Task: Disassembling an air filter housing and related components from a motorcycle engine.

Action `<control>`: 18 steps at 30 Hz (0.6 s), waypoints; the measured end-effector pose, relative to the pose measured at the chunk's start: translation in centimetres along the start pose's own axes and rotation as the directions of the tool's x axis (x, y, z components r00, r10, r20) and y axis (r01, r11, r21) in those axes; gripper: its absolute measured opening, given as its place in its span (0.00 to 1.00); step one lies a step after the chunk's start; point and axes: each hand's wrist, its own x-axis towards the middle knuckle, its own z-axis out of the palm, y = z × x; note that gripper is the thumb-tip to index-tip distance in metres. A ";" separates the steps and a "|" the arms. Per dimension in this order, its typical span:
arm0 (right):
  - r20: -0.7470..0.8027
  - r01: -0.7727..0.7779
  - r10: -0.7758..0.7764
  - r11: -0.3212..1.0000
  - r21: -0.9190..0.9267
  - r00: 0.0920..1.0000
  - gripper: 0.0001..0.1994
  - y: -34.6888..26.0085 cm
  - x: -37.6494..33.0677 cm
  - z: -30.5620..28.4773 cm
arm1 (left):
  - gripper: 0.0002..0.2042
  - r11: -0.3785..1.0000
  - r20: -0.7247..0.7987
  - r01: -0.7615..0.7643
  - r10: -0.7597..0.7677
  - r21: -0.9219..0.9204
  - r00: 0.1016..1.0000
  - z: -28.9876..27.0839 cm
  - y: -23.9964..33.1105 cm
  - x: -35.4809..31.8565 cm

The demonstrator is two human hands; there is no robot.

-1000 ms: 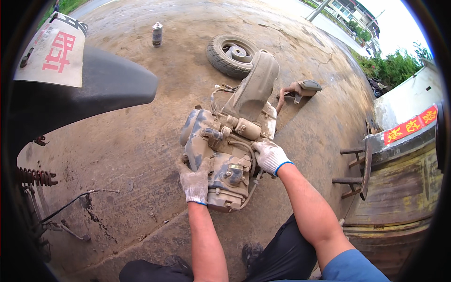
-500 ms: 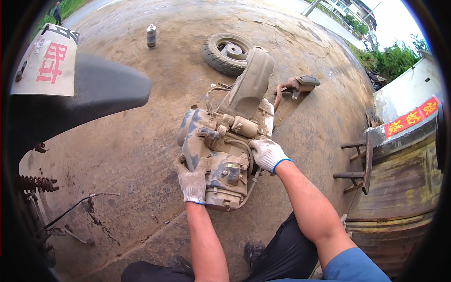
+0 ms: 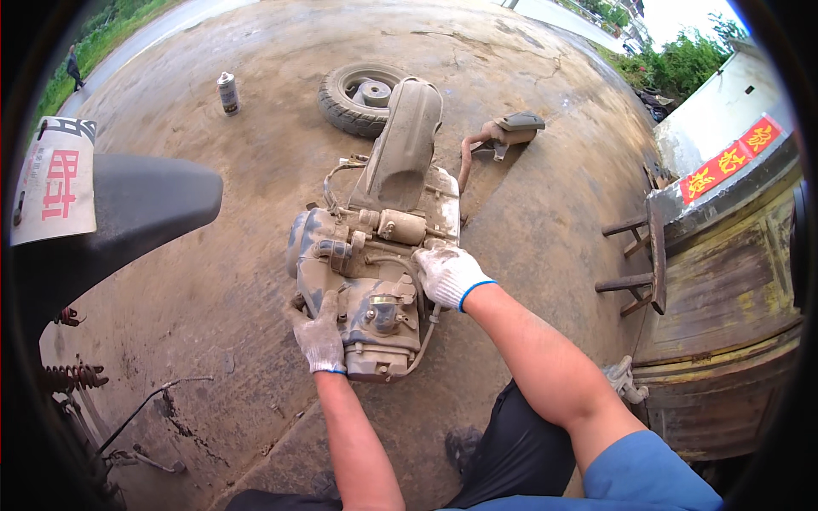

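Mud-caked scooter engine [image 3: 375,281] is lying on the concrete floor [image 3: 213,281] in front of my knees, its long dusty cover [image 3: 402,145] pointing away from me.

Left hand [image 3: 319,336], in a dirty white work glove, is pressing flat against the engine's near left side, fingers curled lightly round the casing edge.

Right hand [image 3: 445,274], gloved the same with a blue cuff, is resting on the engine's right side, fingers bent over the top; how firmly it is gripping I cannot tell.

Small tyre [image 3: 358,95] is lying flat just beyond the cover's far end.

Exhaust pipe with muffler [image 3: 503,132] is sitting to the right of the cover.

Spray can [image 3: 227,92] is standing upright, well apart on the far left.

Black scooter seat [image 3: 119,213] is overhanging at my left.
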 end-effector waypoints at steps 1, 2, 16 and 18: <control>0.014 -0.010 0.010 0.999 -0.052 1.000 0.14 -0.4 -0.3 -0.7 | 0.32 1.000 -0.017 -0.020 0.020 0.007 1.000 0.3 -0.1 0.2; -0.111 0.074 -0.082 0.994 -0.078 0.990 0.13 -0.8 -0.5 -0.6 | 0.32 1.000 -0.013 -0.027 0.027 -0.002 1.000 0.4 -0.2 0.3; -0.118 0.458 -0.465 0.885 -0.081 0.877 0.22 -3.7 -9.9 -0.3 | 0.37 0.910 -0.113 0.039 -0.093 -0.414 0.989 3.4 -5.7 -7.1; -0.100 0.440 -0.443 0.896 -0.051 0.891 0.18 -2.4 -9.5 -0.7 | 0.43 0.872 -0.133 0.028 -0.106 -0.488 0.985 5.4 -8.0 -8.8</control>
